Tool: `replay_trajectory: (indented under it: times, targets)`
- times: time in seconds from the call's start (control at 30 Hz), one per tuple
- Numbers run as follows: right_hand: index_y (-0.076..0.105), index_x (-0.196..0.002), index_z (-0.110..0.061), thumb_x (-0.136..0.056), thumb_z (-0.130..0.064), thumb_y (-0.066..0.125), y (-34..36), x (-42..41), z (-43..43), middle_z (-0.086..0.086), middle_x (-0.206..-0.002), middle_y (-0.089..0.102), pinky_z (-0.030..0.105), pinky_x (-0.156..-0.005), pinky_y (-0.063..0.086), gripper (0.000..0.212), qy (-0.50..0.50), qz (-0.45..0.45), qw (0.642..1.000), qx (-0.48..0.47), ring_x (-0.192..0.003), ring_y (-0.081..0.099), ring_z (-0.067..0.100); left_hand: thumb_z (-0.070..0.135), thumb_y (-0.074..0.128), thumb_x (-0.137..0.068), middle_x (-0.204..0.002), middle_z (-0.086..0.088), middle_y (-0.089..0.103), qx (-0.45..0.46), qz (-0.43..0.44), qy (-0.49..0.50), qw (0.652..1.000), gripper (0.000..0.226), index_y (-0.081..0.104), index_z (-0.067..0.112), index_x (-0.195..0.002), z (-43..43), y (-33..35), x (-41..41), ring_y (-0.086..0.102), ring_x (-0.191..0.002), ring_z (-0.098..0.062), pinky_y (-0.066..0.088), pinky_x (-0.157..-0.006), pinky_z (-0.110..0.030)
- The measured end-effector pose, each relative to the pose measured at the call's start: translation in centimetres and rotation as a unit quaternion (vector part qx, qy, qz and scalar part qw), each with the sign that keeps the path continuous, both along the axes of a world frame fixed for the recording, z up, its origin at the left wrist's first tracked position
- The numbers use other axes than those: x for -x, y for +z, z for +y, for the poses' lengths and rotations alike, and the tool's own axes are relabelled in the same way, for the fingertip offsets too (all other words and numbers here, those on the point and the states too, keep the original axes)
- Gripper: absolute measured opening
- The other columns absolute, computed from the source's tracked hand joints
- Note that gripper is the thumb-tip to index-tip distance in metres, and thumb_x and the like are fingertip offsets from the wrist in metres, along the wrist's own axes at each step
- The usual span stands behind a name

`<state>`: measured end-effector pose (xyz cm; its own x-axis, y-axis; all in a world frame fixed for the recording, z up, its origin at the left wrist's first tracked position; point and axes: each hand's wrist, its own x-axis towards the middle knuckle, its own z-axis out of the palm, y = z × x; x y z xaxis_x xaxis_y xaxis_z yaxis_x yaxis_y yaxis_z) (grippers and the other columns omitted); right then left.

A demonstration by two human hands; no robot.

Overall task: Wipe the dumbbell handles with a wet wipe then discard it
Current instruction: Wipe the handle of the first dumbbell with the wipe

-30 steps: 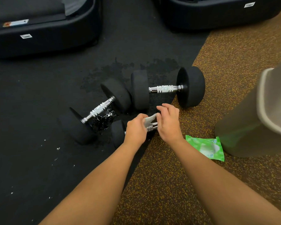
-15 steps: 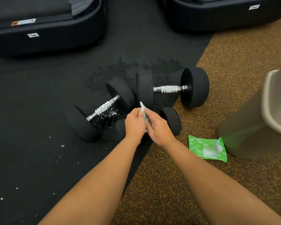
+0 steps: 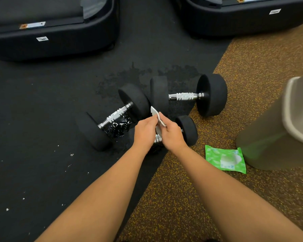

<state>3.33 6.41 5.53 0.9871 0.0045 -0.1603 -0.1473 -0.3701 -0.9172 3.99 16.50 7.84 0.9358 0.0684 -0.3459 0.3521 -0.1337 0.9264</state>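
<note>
Three black dumbbells with chrome handles lie on the floor. The small nearest dumbbell point(image 3: 187, 129) is partly hidden under my hands; a bit of its handle shows between my wrists. My left hand point(image 3: 144, 131) and my right hand point(image 3: 171, 135) both pinch a white wet wipe point(image 3: 156, 114), folded and held upright just above that handle. A larger dumbbell point(image 3: 115, 116) lies to the left with a wet patch under its handle. Another large dumbbell point(image 3: 184, 96) lies behind.
A green wet-wipe pack point(image 3: 225, 158) lies on the brown speckled floor point(image 3: 182, 206) to the right. A tan bin point(image 3: 278, 133) stands at the right edge. Two black machine bases point(image 3: 56, 35) sit at the back on the black mat point(image 3: 33, 137).
My hands have lifted the wipe off the small dumbbell's handle and brought it together between them, folded upright. The small dumbbell's right head has come into view.
</note>
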Motion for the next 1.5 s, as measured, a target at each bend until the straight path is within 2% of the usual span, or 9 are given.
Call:
replay_trajectory:
  times: [0.07,0.17,0.37,0.53,0.67,0.8,1.0,1.23,1.5]
  targets:
    - [0.048,-0.136,-0.022,-0.099,-0.013,0.042,0.3,0.0,0.0,0.002,-0.118,0.064,0.016,-0.085,0.047,0.039,-0.012,0.007,0.999,-0.048,-0.104,0.059,0.009,0.032,0.049,-0.088,-0.09,-0.009,0.071,-0.032,-0.017,-0.016,0.999,0.027,0.075,0.024,-0.085,0.3,-0.1,0.2,0.059,-0.084,-0.013,0.05,-0.086,-0.04]
    - [0.051,-0.135,-0.023,-0.099,-0.015,0.042,0.5,0.2,0.3,-0.002,-0.125,0.062,0.03,-0.099,0.048,0.038,-0.031,0.027,0.995,-0.087,-0.116,0.057,0.012,0.015,0.044,-0.093,-0.119,-0.003,0.065,-0.161,-0.051,-0.061,0.984,0.035,0.063,0.018,-0.122,0.9,-0.3,0.4,0.059,-0.097,-0.011,0.047,-0.087,-0.024]
    - [0.043,-0.14,-0.016,-0.099,-0.008,0.039,0.5,0.6,0.0,0.001,-0.127,0.056,0.014,-0.087,0.037,0.042,-0.029,0.02,0.999,0.022,-0.112,0.051,0.012,0.011,0.038,-0.097,-0.142,-0.011,0.047,-0.428,-0.128,-0.164,0.88,0.041,0.046,0.007,-0.137,3.3,-2.6,1.0,0.031,-0.139,-0.028,0.027,-0.115,-0.037]
    - [0.038,-0.143,-0.016,-0.097,-0.002,0.04,-0.2,0.9,-0.2,0.006,-0.138,0.051,0.015,-0.087,0.039,0.048,-0.006,0.024,0.996,0.083,-0.115,0.052,0.013,0.016,0.04,-0.097,-0.136,-0.014,0.05,-0.525,-0.153,-0.193,0.815,0.038,0.049,0.003,-0.131,4.0,-3.7,1.7,0.026,-0.14,-0.035,0.026,-0.112,-0.042]
    - [0.036,-0.144,-0.012,-0.094,0.004,0.042,-1.1,1.1,0.0,0.008,-0.145,0.043,0.026,-0.113,0.029,0.052,0.03,-0.001,0.991,0.13,-0.135,0.039,0.02,0.025,0.034,-0.1,-0.149,-0.011,0.034,-0.55,-0.125,-0.212,0.798,0.046,0.034,0.006,-0.142,4.3,-4.7,1.8,0.012,-0.145,-0.032,0.017,-0.117,-0.043]
    - [0.038,-0.14,-0.007,-0.089,0.012,0.039,-1.5,1.1,0.1,0.015,-0.143,0.043,0.033,-0.112,0.027,0.054,0.088,-0.043,0.974,0.205,-0.139,0.031,0.03,0.029,0.029,-0.102,-0.154,-0.011,0.024,-0.535,-0.115,-0.22,0.808,0.049,0.026,0.007,-0.146,4.5,-5.2,1.9,0.008,-0.146,-0.03,0.012,-0.119,-0.041]
    - [0.028,-0.144,-0.01,-0.087,-0.004,0.051,-3.4,1.3,0.5,0.009,-0.151,0.026,0.044,-0.119,0.013,0.061,0.247,-0.047,0.879,0.405,-0.143,0.014,0.028,0.027,0.035,-0.1,-0.141,-0.012,0.042,-0.537,-0.147,-0.208,0.805,0.047,0.038,0.003,-0.139,4.9,-6.0,1.4,0.032,-0.135,-0.029,0.025,-0.115,-0.04]
    - [0.013,-0.15,-0.012,-0.094,-0.003,0.04,-4.4,2.0,0.3,0.006,-0.158,0.009,0.041,-0.119,0.001,0.062,0.283,-0.06,0.861,0.417,-0.147,-0.003,0.029,0.021,0.047,-0.095,-0.123,-0.014,0.058,-0.535,-0.206,-0.171,0.801,0.037,0.056,0.0,-0.124,5.1,-6.4,1.1,0.054,-0.115,-0.03,0.042,-0.1,-0.041]
    - [0.005,-0.15,-0.009,-0.097,-0.005,0.033,-4.6,2.0,-0.4,0.01,-0.159,0.001,0.042,-0.119,-0.003,0.061,0.29,-0.058,0.846,0.444,-0.146,-0.008,0.03,0.026,0.032,-0.101,-0.149,-0.011,0.035,-0.524,-0.165,-0.186,0.815,0.046,0.038,0.005,-0.14,5.2,-6.9,0.9,0.023,-0.142,-0.026,0.023,-0.117,-0.039]
